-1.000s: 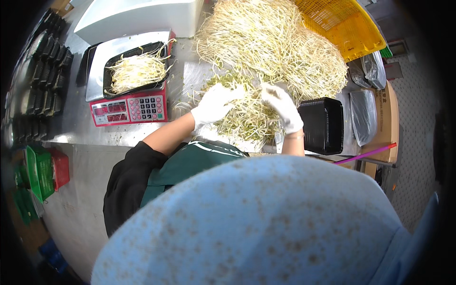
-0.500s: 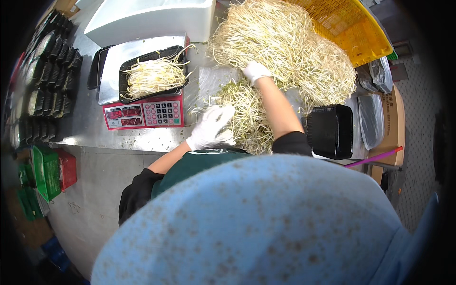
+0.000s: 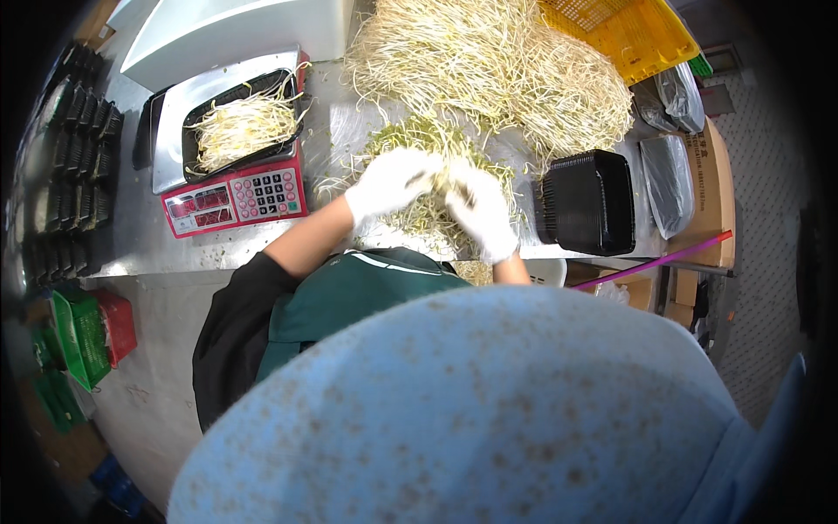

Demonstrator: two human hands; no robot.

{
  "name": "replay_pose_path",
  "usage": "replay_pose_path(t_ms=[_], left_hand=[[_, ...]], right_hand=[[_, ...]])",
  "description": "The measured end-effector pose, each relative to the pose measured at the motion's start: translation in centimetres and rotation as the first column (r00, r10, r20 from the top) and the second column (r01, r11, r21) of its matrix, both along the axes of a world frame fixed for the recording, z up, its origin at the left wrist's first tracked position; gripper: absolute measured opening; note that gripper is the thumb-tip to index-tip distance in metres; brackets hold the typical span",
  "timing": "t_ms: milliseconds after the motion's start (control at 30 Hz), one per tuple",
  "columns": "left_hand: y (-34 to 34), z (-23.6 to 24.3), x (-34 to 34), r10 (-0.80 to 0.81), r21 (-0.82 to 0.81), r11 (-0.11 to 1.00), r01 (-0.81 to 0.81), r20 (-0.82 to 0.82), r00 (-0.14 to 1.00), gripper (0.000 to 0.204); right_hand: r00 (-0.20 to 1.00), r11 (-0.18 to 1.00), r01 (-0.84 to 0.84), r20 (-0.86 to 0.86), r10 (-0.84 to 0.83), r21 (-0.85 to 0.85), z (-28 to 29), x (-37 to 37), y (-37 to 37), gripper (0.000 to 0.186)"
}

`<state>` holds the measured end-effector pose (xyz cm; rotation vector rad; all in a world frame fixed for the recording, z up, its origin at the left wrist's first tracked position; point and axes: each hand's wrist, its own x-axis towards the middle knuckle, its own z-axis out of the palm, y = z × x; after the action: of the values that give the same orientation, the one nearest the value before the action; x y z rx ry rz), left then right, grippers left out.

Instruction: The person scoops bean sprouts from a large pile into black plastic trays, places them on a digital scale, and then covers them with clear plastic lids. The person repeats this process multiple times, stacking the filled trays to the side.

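My left hand [image 3: 394, 183] and my right hand [image 3: 480, 210], both in white gloves, meet above a small loose pile of bean sprouts [image 3: 417, 133] with greenish tips. Their curled fingers pinch a little bunch of sprouts [image 3: 443, 182] between them. Part of the pile is hidden under the gloves. Beyond it lies a large heap of pale bean sprouts [image 3: 445, 57]. To the left, a black plastic tray [image 3: 255, 158] filled with sprouts rests at a slant on a red digital scale [image 3: 236, 203] with a metal platform.
A stack of empty black trays [image 3: 590, 205] stands right of the pile, beside a plastic-wrapped pack [image 3: 668, 188] and a cardboard box [image 3: 714, 196]. A yellow crate [image 3: 650, 44] is at the back right, a white bin [image 3: 236, 39] at the back left. Filled trays [image 3: 74, 166] are stacked far left.
My right hand has come back from the large heap to the small pile. My left hand has shifted up and right to meet it. The whole view has shifted slightly.
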<state>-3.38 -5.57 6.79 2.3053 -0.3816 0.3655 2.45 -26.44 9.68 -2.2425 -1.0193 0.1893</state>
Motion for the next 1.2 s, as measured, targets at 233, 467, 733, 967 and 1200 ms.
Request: replay_pose_path(t_ms=[233,467,733,967,1200], left_hand=[[0.2,-2.7,-4.2,0.114,0.266,0.962,-0.063,-0.181,0.977,0.076],[1.9,0.2,-7.4,0.108,0.219,0.973,-0.078,-0.13,0.986,0.078],[3.7,-5.9,-12.7,0.355,0.206,0.924,-0.323,-0.14,0.924,0.121],[0.5,-4.1,-4.6,0.18,0.312,0.94,-0.141,-0.102,0.978,0.111],[-0.8,-6.0,0.2,0.102,0.166,0.977,-0.131,0.172,0.98,0.084]], right_hand=[[0.974,0.997,0.005,0.226,-0.023,0.078,-0.8,0.4,1.8,0.065],[0.956,0.729,0.249,0.041,-0.29,-0.638,2.9,10.0,13.4,0.064],[0.977,0.793,0.074,-0.115,-0.179,-0.605,-0.1,14.0,8.5,0.053],[0.991,0.984,-0.123,-0.038,0.129,0.125,-0.7,2.4,0.7,0.057],[0.864,0.97,0.239,0.466,-0.189,-0.05,-6.5,-4.9,1.8,0.071]])
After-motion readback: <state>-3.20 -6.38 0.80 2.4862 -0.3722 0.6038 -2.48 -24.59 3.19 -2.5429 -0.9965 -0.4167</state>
